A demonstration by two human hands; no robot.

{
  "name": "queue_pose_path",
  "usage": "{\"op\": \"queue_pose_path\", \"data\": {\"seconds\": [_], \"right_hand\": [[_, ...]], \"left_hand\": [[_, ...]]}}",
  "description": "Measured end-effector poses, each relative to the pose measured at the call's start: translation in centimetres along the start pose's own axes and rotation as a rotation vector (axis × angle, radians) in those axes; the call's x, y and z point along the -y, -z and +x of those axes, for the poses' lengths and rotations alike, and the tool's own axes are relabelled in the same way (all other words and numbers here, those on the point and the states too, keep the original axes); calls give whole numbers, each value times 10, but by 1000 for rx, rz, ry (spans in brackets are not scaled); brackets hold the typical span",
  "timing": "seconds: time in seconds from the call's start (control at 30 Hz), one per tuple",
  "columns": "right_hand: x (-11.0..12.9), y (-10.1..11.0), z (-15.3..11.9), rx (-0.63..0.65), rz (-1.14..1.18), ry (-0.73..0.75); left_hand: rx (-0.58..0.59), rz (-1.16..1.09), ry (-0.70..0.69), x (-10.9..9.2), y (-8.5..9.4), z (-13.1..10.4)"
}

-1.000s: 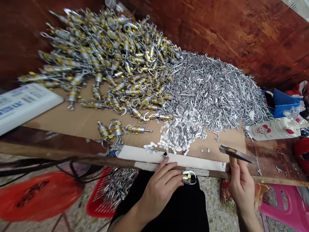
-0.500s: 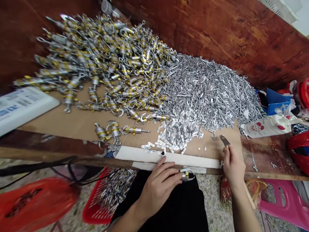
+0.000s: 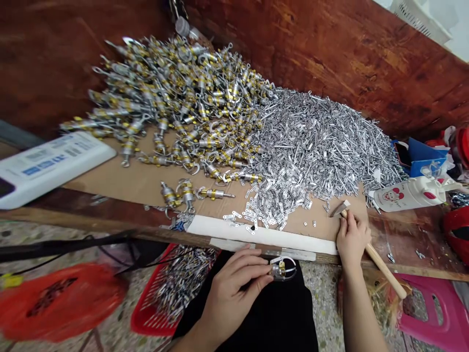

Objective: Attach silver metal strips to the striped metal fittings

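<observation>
In front of my lap, my left hand (image 3: pixel 238 286) pinches a small metal fitting (image 3: pixel 282 269) with a curved ring-like hook and a yellow band. Its other end is hidden behind the fingers. On the right, at the bench's front edge, my right hand (image 3: pixel 352 240) is closed around a hammer (image 3: pixel 384 271) just below its head. The pale wooden handle slants down to the right past the wrist. Between the hands lie small flat metal links (image 3: pixel 278 200) with holes. Several finished-looking fittings (image 3: pixel 186 194) with yellow bands lie apart on the cardboard at left.
A heap of yellow-banded fittings (image 3: pixel 176 93) rises at back left beside a heap of pins and links (image 3: pixel 322 137). A white box (image 3: pixel 54 164) lies left, a white bottle (image 3: pixel 406 194) right. Below are a red basket (image 3: pixel 146 303) and a pink stool (image 3: pixel 432 308).
The hammer has turned in my right hand, so its wooden handle now shows slanting down to the right. My left hand still holds the fitting. The whole view has shifted a little.
</observation>
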State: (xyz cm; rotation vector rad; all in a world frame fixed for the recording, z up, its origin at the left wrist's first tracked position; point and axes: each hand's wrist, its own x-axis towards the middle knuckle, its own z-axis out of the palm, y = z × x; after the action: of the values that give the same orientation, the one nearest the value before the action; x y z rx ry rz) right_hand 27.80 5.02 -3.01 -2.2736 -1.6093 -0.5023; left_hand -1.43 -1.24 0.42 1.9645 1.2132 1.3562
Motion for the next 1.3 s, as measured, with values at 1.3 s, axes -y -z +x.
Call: {"op": "queue_pose_path", "data": {"seconds": [1.3], "right_hand": [[12,-5,2,-70,-105,28]], "left_hand": [[-143,693,26,32,59,-58]]}}
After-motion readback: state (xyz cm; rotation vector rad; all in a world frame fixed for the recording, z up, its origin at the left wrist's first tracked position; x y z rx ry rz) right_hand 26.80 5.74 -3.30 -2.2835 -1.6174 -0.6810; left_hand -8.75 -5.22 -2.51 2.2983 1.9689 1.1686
